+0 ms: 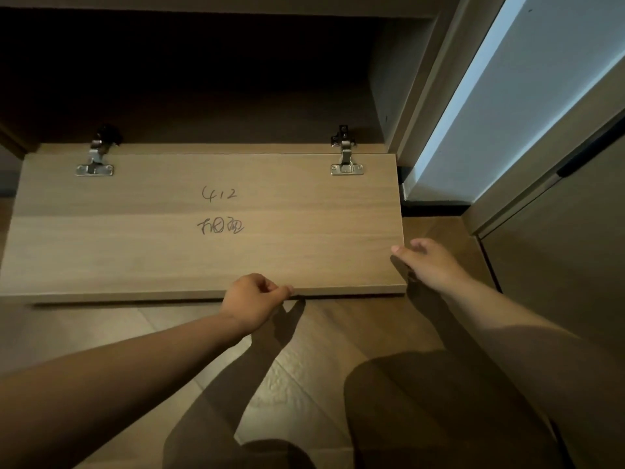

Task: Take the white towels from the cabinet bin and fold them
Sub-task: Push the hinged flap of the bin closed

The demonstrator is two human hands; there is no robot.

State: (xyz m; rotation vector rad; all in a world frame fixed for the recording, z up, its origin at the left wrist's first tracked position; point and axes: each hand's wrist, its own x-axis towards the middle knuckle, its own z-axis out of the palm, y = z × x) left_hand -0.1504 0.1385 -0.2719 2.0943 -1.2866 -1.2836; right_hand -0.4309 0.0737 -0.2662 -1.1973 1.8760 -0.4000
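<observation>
While the white towels and their bin are nowhere to be seen, presumably deep in the dark cabinet (203,79) at the far side, a person works its drop-down door (169,252), which lies nearly flat above the wood-look floor (321,350). The left hand (252,301) curls its fingers round the door's near edge, close to the middle. The right hand (429,262) holds the near right corner, thumb on top and fingers loosely bent over the side edge.

Done well, the step calls for both hands to carry the panel evenly, so that neither metal hinge, left (94,164) or right (346,162), is twisted. The door should be fully down and steady before either hand lets go to reach inside.

Handwriting in dark ink marks the middle of the door's inner face: the number "412" (219,193), and beneath it three characters (220,227) too loosely written to read with confidence. No brand or printed label shows.
</observation>
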